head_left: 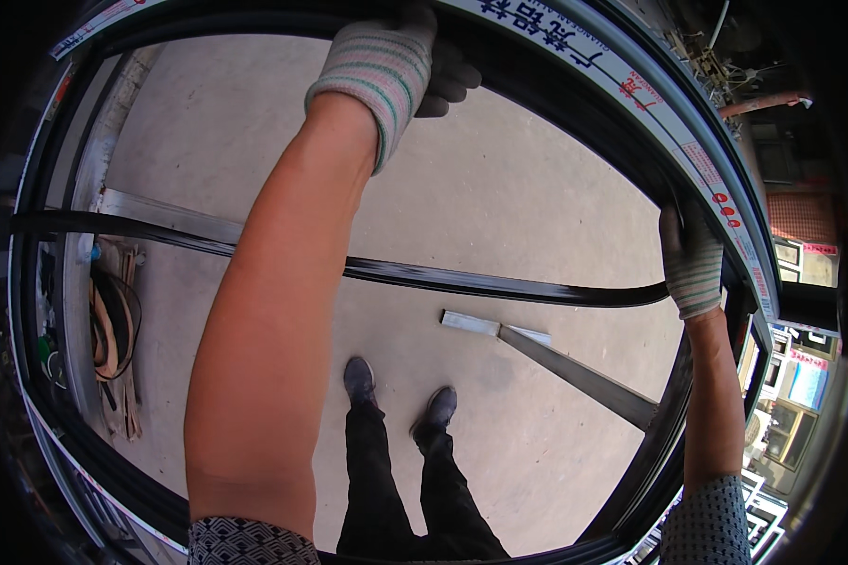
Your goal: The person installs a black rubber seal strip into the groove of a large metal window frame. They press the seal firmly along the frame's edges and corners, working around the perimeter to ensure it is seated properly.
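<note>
The grey concrete floor point(499, 198) fills the view beneath you, seen through the large dark aluminium window frame point(697, 179) that you hold up around yourself; its top rail, covered in white protective film with blue and red print, arcs across the upper right, and its darker sides curve down both edges of the view. A long black frame bar point(462, 280) crosses the middle from the left side to the right side of the frame. Below it a grey flat metal strip point(575, 374) slants from the centre of the floor toward the lower right, and a short silver metal offcut point(471, 323) lies just beside its upper end. At the left edge a heap of tan and dark straps and scraps point(113, 330) rests on the floor. Your two grey shoes point(400, 395) stand near the centre, well apart from the heap.

Your left hand point(396, 56), in a striped knitted work glove, is closed over the top rail overhead. Your right hand point(693, 259), gloved the same way, grips the right side of the frame where the black bar meets it
</note>
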`<state>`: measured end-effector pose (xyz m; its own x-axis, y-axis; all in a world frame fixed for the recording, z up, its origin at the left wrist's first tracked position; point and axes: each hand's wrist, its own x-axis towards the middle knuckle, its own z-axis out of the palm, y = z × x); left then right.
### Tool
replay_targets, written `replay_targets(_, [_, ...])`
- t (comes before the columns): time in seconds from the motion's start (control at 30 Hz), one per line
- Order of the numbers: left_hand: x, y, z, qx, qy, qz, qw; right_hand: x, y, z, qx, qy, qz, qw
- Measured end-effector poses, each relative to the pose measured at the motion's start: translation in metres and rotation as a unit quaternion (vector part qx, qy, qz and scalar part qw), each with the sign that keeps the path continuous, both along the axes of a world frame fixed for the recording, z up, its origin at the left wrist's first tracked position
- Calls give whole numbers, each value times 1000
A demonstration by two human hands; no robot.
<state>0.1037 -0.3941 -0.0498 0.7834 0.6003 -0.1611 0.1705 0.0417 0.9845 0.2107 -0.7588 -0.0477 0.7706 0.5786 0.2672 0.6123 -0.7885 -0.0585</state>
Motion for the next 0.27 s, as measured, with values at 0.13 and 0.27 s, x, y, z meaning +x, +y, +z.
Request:
replay_targets(0.13, [8, 8, 4, -94, 2, -31, 995, 0, 3, 1, -21, 8, -10, 1000])
replay_targets(0.27, [27, 20, -35, -213, -67, -88, 971, 0, -5, -2, 23, 34, -9, 999])
